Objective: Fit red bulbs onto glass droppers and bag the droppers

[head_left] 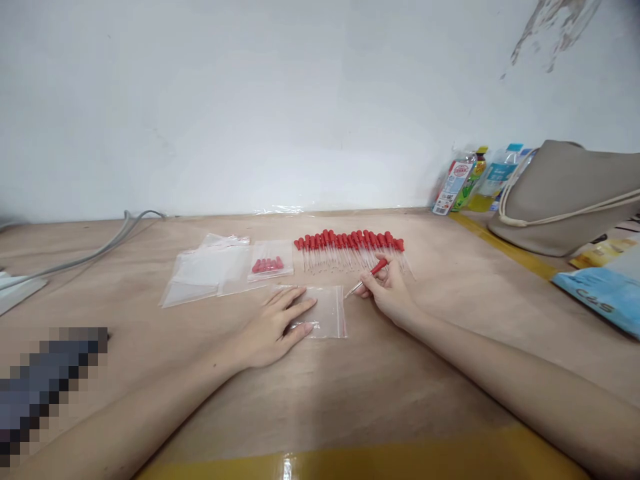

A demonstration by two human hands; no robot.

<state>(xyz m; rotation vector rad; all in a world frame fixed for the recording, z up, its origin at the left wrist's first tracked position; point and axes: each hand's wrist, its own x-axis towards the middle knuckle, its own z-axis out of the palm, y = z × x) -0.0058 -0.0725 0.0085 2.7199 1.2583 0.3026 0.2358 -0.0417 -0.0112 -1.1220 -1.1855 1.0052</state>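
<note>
My left hand point(283, 323) lies with fingers spread on a clear zip bag point(327, 313), which is flat on the table. Between the fingers of my right hand point(393, 290) is a glass dropper with a red rubber bulb point(379, 267). Its thin tip points down and left, close to the bag's right edge. Behind the hands, a row of similar red-bulbed droppers point(345, 243) lies with bulbs toward the wall. A small clear bag point(287, 268) with several red rubber bulbs point(269, 265) sits left of that row.
More clear bags point(197, 270) lie overlapped at left. A grey cable point(113, 247) and a blurred dark object point(47, 383) are on the left side. Bottles point(495, 177), a carton point(454, 187), a grey drawstring bag point(570, 193) and a blue package point(600, 297) stand or lie at right.
</note>
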